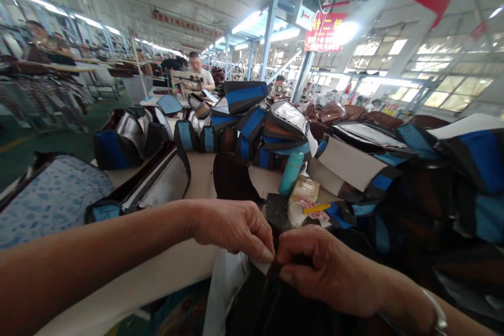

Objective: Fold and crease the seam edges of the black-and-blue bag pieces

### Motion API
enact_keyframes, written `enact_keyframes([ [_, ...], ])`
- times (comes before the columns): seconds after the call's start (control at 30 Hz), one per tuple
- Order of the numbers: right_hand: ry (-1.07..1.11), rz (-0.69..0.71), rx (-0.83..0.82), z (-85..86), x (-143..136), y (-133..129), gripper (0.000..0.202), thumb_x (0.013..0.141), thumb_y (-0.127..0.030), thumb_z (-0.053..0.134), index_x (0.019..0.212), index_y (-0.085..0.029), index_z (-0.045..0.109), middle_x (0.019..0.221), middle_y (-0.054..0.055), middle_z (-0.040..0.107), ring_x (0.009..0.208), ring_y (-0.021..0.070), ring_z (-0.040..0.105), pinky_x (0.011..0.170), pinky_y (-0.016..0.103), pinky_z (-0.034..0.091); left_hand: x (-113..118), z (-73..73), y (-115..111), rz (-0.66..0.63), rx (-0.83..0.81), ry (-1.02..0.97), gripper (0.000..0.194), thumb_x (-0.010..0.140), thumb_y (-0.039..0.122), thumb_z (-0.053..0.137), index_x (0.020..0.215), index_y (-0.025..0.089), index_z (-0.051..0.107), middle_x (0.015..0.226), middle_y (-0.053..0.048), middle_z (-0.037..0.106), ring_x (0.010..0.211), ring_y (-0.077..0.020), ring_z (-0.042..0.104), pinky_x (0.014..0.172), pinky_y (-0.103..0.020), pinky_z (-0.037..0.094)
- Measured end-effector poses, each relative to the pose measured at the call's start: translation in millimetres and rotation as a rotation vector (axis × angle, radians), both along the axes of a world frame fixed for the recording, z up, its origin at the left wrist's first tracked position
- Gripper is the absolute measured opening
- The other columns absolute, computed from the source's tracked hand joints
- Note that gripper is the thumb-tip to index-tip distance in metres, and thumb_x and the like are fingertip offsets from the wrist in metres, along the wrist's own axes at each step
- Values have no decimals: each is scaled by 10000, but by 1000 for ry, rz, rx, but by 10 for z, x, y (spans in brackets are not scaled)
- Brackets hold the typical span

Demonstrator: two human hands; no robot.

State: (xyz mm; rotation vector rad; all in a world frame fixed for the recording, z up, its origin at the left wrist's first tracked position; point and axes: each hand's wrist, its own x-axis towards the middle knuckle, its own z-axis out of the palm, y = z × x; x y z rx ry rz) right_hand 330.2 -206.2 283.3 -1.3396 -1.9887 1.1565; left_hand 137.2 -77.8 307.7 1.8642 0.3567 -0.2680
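Observation:
A dark, unfinished bag (268, 310) with a silvery-white lining along its left side is right in front of me, cut off by the bottom of the view. My left hand (236, 228) is closed in a pinch on its upper edge. Just beside it, my right hand (323, 268) grips the same edge with thumb and bent fingers, a bracelet on that wrist. The fingertips of both hands nearly meet. Exactly which layers they pinch is hidden. A yellow-handled brush (317, 209) rests across a stained white container (300, 194) beyond my right hand.
A teal bottle (291, 174) stands behind the container. Blue, black and brown bags (246, 97) are heaped across the table (197, 168) and far to the right. A curved dark piece (234, 177) lies near my left hand. Farther back, a person (200, 76) sits at a machine.

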Motion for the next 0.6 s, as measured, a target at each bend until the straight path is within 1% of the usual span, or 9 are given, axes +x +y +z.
enact_keyframes([
  [0.13,19,-10,9,-42,12,-6,106,759,-160,600,680,-175,532,639,-59,440,580,67,360,505,221,279,53,-94,-61,97,-124,-18,264,712,377,775,786,135,703,744,3,575,599,-101,444,518,-228,327],
  [0.2,8,-19,70,-73,18,-9,119,720,-115,591,653,-172,512,645,-58,439,596,66,365,517,218,278,71,-121,-127,153,-114,-25,207,695,314,748,756,126,686,725,3,572,633,-110,455,558,-237,335],
  [0.27,6,-26,125,-116,36,-3,144,688,-64,568,630,-170,490,633,-64,423,595,60,357,521,214,268,85,-149,-212,169,12,-54,86,708,220,663,725,136,657,717,5,573,671,-123,487,604,-249,359],
  [0.33,32,-25,104,-165,76,14,143,695,-52,567,640,-167,502,628,-69,421,588,56,353,520,212,264,88,-186,-301,135,245,-153,40,720,140,575,701,151,609,740,5,577,703,-128,511,641,-256,377],
  [0.4,93,-17,11,-210,141,29,91,764,-115,616,702,-158,565,645,-66,450,595,59,368,523,211,271,72,-224,-369,103,467,-286,76,760,103,530,717,161,555,780,0,572,726,-128,510,661,-253,383],
  [0.43,127,-16,-24,-227,180,29,92,805,-180,648,736,-151,594,653,-63,463,600,61,375,526,211,276,56,-239,-389,102,533,-338,83,791,102,518,740,165,536,803,-4,567,738,-128,503,668,-250,383],
  [0.5,162,-23,-3,-254,266,-1,207,877,-332,660,795,-143,636,674,-52,488,618,70,401,547,215,301,13,-258,-404,109,574,-378,93,875,133,492,794,174,513,843,-11,559,763,-133,491,684,-247,390],
  [0.53,158,-35,51,-267,310,-36,253,912,-387,630,842,-146,656,717,-35,526,656,82,444,583,221,341,-12,-262,-401,112,565,-377,110,917,160,474,813,178,505,856,-14,554,773,-135,487,693,-246,394],
  [0.6,130,-116,218,-309,396,-154,292,967,-435,545,990,-169,664,906,21,612,829,131,542,739,256,431,-61,-271,-391,122,529,-373,179,989,232,429,831,184,498,882,-20,551,792,-141,487,721,-251,407],
])
